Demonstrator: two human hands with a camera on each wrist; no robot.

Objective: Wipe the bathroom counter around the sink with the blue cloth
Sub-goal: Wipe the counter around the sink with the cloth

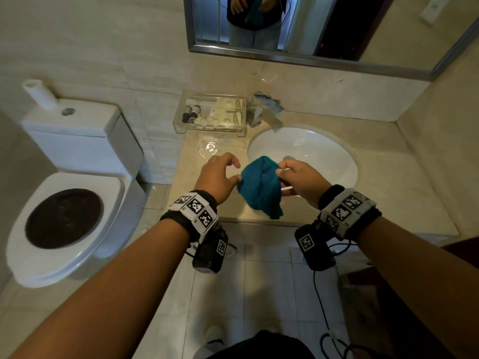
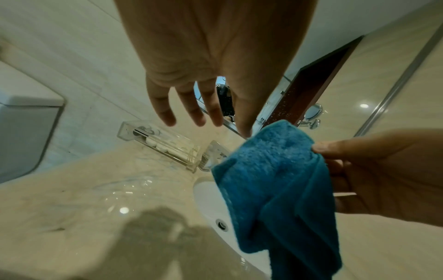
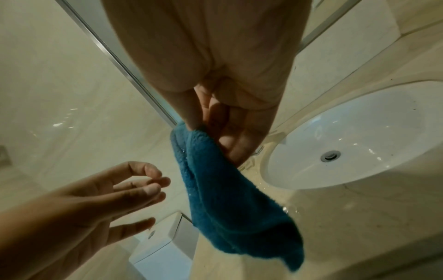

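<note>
My right hand fingers pinch blue cloth, hanging lengthwise above table; left hand fingers apart, just beside.

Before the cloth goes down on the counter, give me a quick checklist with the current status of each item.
1. Blue cloth held: ok, right hand pinches its top edge.
2. Left hand on cloth: not ok, open beside it in the wrist views.
3. Cloth spread flat: not ok, hangs bunched.
4. Cloth touching counter: not ok, held above it.
5. Left side free: not ok, clear tray stands by the faucet.
6. Cloth damp: cannot tell.
</note>
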